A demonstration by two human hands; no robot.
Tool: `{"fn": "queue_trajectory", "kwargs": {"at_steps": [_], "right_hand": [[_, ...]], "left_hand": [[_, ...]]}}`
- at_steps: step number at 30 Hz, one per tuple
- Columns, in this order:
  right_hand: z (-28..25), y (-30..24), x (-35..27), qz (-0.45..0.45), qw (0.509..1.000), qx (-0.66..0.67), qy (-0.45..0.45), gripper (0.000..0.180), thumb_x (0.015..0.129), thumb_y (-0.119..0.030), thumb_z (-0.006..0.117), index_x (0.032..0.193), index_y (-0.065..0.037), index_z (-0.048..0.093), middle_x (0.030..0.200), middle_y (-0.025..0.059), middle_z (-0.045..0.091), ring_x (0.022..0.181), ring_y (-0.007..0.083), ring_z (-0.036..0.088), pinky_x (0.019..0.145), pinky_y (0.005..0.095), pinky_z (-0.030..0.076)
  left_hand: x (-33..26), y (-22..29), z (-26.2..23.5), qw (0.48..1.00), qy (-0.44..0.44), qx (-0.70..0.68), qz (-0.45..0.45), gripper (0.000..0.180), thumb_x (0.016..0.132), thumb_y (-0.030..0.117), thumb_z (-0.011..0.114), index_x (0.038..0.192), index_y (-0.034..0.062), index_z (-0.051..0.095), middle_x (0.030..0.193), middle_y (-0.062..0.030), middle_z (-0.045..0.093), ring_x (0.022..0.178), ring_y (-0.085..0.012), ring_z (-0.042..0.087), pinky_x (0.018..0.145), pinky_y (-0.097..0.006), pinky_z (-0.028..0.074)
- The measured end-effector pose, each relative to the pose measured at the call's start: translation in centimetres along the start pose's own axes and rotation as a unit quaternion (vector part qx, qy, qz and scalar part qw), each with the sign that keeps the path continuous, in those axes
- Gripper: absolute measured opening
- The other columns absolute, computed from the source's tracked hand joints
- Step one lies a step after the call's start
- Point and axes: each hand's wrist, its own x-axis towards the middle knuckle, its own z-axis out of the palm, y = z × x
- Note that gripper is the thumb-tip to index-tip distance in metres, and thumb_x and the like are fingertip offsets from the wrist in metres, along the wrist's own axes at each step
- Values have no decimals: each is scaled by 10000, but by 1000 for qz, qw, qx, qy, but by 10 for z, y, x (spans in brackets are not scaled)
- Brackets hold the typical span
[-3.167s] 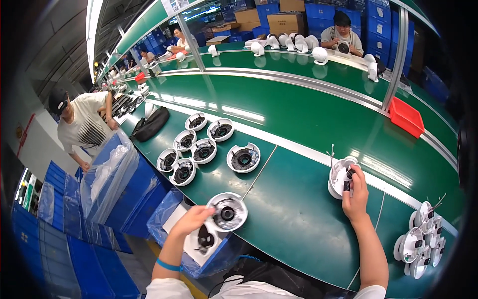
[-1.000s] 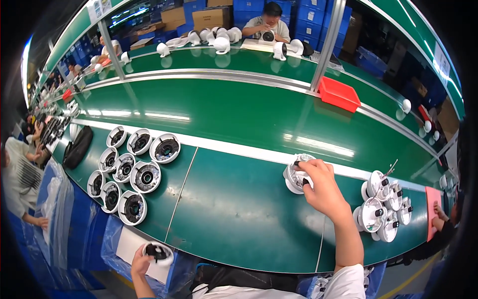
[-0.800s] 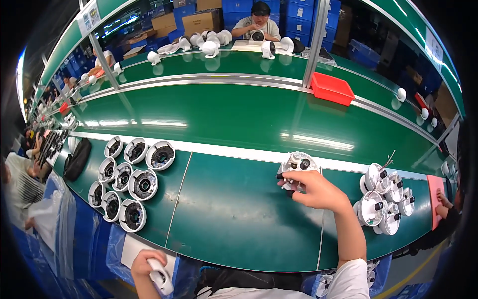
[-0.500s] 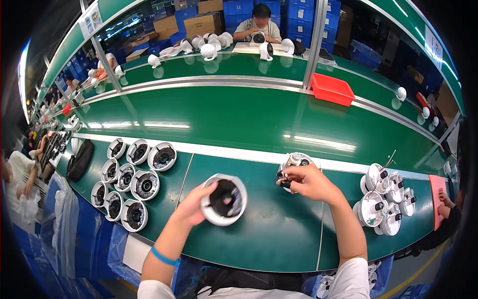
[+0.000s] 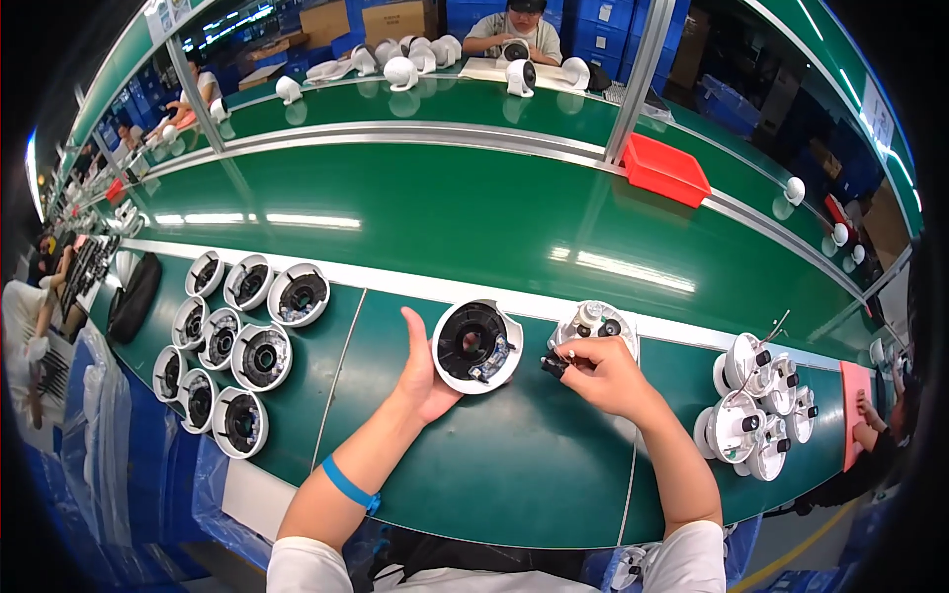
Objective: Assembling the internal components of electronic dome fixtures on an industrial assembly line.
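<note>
My left hand (image 5: pixel 427 374) carries a white round camera housing (image 5: pixel 477 345), tilted so its inside shows a black ring and a strip of circuit board. The thumb stands away from the rim; the fingers are hidden beneath the shell. To the right, my right hand (image 5: pixel 605 374) pinches a small black part (image 5: pixel 556 365) with thin wires by it. Just behind those fingers lies a white round camera base (image 5: pixel 592 318) with black pieces inside, partly covered by the hand. What joins the black part to this base I cannot tell.
Several similar housings (image 5: pixel 265 357) stand in rows at the left. White camera bases (image 5: pixel 736 427) cluster at the right, beside a pink mat (image 5: pixel 852 415) where another person's hand rests. A red tray (image 5: pixel 665 170) sits by a metal post. A person works across the green bench (image 5: pixel 395 198).
The housing in my left hand has moved right and up, and my thumb has come off its rim. My right hand stays by the base, still pinching the black part. The view has shifted slightly.
</note>
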Motion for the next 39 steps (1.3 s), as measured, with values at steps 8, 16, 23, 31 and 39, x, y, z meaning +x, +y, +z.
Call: {"fn": "queue_trajectory", "kwargs": {"at_steps": [8,16,23,31,39], "right_hand": [[14,6,8,-45,995,-86,17,262,819,-80,700,1050,35,743,784,176,717,648,269,700,640,353,561],[25,7,10,-130,979,-147,56,218,822,-40,691,1034,10,709,923,137,715,771,317,710,658,389,559],[33,-5,0,-136,947,-288,28,222,783,-38,685,1004,-24,696,907,125,724,716,341,703,609,433,550],[54,-17,-4,-174,951,-254,33,225,750,-118,736,961,-50,695,845,108,723,610,316,683,533,407,536],[62,-23,-5,-228,929,-291,-6,276,717,-159,808,961,-79,707,801,44,683,593,248,673,504,376,521]], "left_hand": [[7,-2,-22,994,-28,-107,-26,581,1056,372,293,1498,24,435,1453,-216,552,1311,-385,582,1075,-616,504],[8,-14,-19,997,67,-19,21,850,996,788,228,1503,148,464,1400,-143,615,1223,-324,651,931,-550,594],[-1,-12,-11,1000,26,-16,-1,988,960,843,155,1531,90,441,1435,-147,585,1255,-324,622,962,-490,567],[-11,-25,-17,997,-68,30,21,874,986,748,435,1576,107,359,1467,-104,546,1335,-233,545,1092,-452,488],[-11,-46,-16,994,-68,69,55,831,1032,652,469,1602,80,273,1524,-111,473,1384,-215,502,1145,-388,431]]}}
